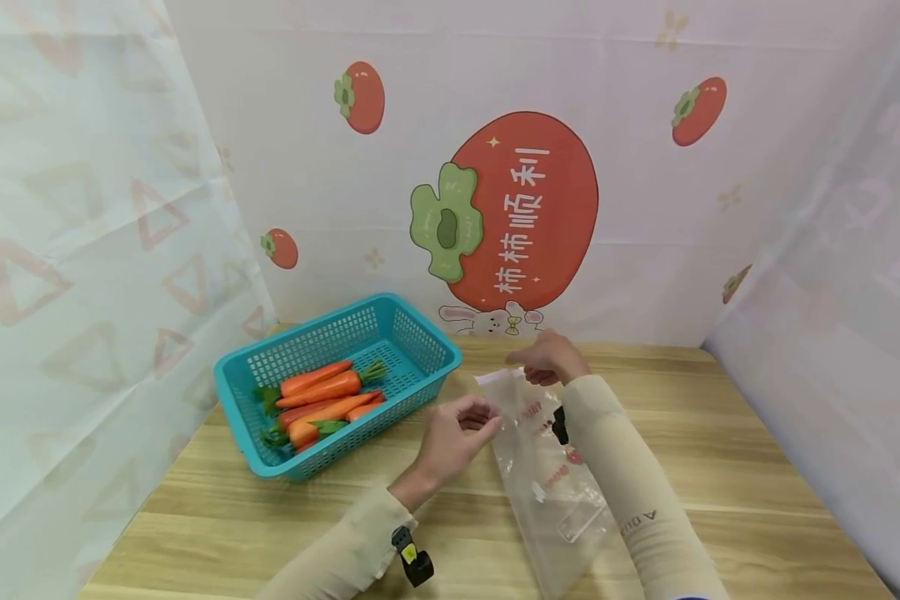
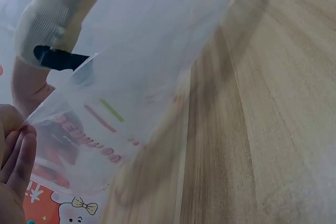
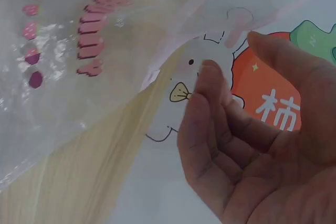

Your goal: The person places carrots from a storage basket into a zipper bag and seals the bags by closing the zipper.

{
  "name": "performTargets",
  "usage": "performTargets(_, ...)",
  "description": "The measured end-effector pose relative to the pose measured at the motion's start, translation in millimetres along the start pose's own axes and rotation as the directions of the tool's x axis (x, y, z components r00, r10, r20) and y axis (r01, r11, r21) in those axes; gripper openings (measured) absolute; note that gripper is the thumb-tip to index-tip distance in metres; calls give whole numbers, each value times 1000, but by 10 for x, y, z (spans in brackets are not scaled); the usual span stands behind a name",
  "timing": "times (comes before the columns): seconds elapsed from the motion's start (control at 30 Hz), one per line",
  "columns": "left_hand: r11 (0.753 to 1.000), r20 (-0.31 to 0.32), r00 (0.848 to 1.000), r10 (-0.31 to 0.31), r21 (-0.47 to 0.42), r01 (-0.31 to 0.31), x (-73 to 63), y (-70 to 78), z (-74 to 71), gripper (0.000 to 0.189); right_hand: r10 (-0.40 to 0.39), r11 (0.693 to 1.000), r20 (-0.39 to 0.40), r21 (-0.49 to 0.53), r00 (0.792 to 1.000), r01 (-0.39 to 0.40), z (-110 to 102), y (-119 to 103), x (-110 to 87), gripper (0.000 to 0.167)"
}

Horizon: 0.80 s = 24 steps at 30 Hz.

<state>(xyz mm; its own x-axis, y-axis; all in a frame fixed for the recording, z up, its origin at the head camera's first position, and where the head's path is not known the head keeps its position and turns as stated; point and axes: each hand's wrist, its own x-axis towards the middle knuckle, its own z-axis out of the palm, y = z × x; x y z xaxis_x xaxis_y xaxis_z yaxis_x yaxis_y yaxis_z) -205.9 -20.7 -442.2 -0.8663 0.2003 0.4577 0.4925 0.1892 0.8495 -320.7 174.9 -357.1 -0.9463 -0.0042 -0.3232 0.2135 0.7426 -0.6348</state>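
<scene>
A clear plastic bag (image 1: 527,471) with pink and red printing hangs over the table at the centre right. My left hand (image 1: 456,437) pinches its left edge near the top between thumb and fingers, and the left wrist view shows the film (image 2: 147,72) stretching away from that pinch. Just beyond the bag's upper end is my right hand (image 1: 551,357). In the right wrist view its fingers (image 3: 197,135) are loosely bent with nothing between them, apart from the printed film (image 3: 100,72).
A turquoise plastic basket (image 1: 427,379) stands on the left of the wooden table (image 1: 727,467), with several carrots (image 1: 326,389) inside. Behind the table hangs a white backdrop (image 1: 630,275) printed with red persimmons; patterned sheets close off both sides.
</scene>
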Motion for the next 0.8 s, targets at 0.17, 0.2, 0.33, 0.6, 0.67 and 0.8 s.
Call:
performTargets(0.17,1000,8,1000,27,12,-27,-9,26,31,8,56,996,35,-75,998,-53,18,-111,-9,41)
performTargets(0.2,999,8,1000,29,12,-29,-9,33,37,8,65,994,44,-90,997,-61,20,-131,-12,40)
performTargets(0.33,999,7,999,39,18,-39,-13,43,61,6,89,984,79,-162,993,-76,37,-202,-9,33)
performTargets(0.6,999,43,999,-24,-46,26,-48,36,57,13,63,956,69,-290,996,-41,83,-298,-3,13)
performTargets(0.67,992,38,997,-73,-102,77,-48,26,24,16,23,946,45,-324,999,-7,76,-320,-29,10)
performTargets(0.8,964,18,988,-151,-220,151,12,-4,-58,24,-134,894,-30,-435,990,108,34,-366,-119,7)
